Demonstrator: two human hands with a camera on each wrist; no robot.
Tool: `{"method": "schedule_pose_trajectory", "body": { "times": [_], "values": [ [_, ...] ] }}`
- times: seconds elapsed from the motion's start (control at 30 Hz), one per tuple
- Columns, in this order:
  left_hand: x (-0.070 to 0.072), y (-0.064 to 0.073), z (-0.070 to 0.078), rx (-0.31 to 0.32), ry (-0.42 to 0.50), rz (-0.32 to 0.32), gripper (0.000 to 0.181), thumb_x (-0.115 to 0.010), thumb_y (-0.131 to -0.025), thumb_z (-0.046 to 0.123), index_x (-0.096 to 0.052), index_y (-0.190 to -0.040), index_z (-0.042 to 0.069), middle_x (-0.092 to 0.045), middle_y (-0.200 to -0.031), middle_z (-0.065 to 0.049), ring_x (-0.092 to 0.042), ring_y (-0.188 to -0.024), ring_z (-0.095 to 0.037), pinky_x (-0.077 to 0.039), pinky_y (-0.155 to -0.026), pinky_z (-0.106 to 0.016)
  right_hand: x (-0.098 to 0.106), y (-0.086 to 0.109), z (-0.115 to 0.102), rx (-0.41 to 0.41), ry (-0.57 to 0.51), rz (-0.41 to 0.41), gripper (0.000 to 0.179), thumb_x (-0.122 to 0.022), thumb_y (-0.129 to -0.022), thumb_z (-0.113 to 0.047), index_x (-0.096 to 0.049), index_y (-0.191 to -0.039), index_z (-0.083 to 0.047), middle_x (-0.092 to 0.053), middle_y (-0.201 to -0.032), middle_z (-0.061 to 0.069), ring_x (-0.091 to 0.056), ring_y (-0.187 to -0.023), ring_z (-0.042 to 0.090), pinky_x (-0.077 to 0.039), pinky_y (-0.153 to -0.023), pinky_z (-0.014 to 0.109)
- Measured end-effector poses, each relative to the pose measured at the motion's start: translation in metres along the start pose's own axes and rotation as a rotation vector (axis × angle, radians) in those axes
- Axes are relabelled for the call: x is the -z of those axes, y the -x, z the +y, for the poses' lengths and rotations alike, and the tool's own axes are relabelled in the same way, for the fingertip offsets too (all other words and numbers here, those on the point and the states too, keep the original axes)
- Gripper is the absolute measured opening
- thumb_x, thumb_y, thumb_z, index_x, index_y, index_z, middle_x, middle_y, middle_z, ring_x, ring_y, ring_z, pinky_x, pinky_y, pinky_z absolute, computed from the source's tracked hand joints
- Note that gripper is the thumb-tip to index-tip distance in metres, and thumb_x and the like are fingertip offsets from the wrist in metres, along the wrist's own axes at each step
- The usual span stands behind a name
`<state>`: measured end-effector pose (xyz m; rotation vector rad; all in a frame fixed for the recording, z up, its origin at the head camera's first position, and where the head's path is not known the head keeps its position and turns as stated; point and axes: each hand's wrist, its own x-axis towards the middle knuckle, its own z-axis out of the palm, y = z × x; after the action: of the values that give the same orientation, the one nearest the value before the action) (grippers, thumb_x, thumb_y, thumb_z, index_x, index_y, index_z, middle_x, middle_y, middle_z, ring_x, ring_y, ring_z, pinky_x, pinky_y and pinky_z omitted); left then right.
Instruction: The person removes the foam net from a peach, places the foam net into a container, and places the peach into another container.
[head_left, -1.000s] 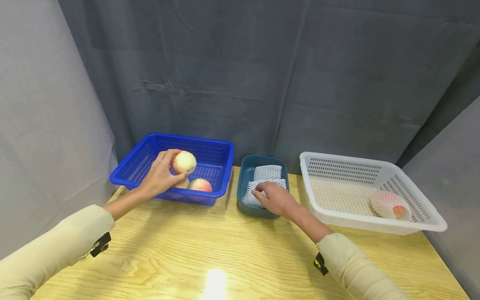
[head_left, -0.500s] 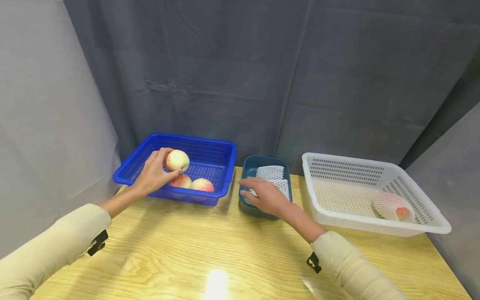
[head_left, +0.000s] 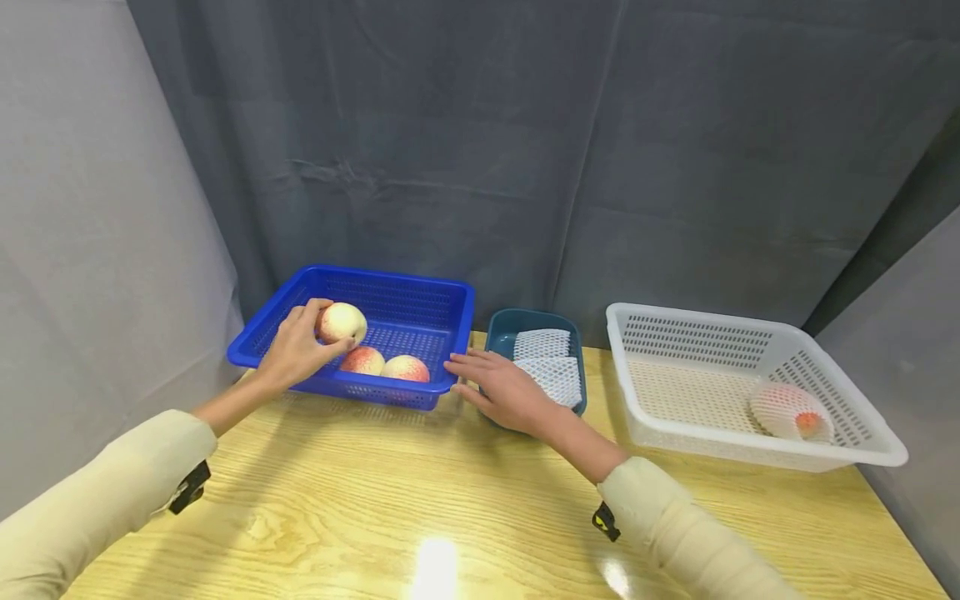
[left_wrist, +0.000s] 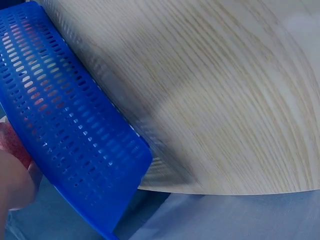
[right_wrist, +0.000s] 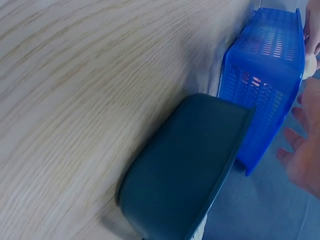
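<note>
My left hand [head_left: 294, 346] grips a pale yellow and red peach [head_left: 345, 323] between thumb and fingers, over the blue basket [head_left: 397, 395]. Two more peaches, a left one [head_left: 363, 361] and a right one [head_left: 407, 367], lie inside near the front wall. My right hand [head_left: 506, 390] reaches leftward with fingers extended and nothing in them; its fingertips are right at the blue basket's right rim. Behind that hand stands a dark teal container [head_left: 498, 327] with white foam net sleeves [head_left: 553, 379], partly hidden. In the left wrist view, the basket wall covers part of the hand.
To the right stands a white perforated basket [head_left: 720, 437] holding one peach in a foam net [head_left: 787, 410]. All containers stand along the back of the wooden table [head_left: 337, 500]. A dark grey curtain [head_left: 480, 150] hangs behind them.
My left hand has shifted left with the peach, uncovering the left peach below. My right hand has moved left from over the foam net sleeves to the blue basket's rim, its fingers straightening.
</note>
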<state>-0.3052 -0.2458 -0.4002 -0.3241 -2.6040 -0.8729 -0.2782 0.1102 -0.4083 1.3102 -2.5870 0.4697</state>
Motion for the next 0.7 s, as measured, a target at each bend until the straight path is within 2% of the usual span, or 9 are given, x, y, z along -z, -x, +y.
{"method": "schedule_pose_trajectory", "body": {
  "times": [0.3, 0.7],
  "values": [
    [0.006, 0.002, -0.008, 0.017, -0.04, 0.001, 0.065, -0.081, -0.083, 0.033, -0.051, -0.132, 0.003, -0.057, -0.114, -0.026, -0.054, -0.104, -0.041, -0.048, -0.078, -0.055, -0.01, -0.013, -0.004, 0.008, -0.01, -0.048, 0.044, -0.045, -0.108, -0.034, -0.055, -0.144, -0.011, -0.049, -0.149, 0.006, -0.033, -0.144, 0.029, -0.025, -0.117, 0.043],
    [0.014, 0.002, -0.015, 0.05, -0.095, -0.056, 0.067, -0.078, -0.085, 0.037, -0.052, -0.134, -0.002, -0.06, -0.113, -0.028, -0.058, -0.102, -0.042, -0.051, -0.075, -0.053, -0.015, -0.021, -0.005, 0.092, -0.015, -0.05, 0.04, -0.045, -0.108, -0.026, -0.059, -0.14, -0.006, -0.054, -0.143, 0.011, -0.034, -0.143, 0.034, -0.024, -0.117, 0.049]
  ]
}}
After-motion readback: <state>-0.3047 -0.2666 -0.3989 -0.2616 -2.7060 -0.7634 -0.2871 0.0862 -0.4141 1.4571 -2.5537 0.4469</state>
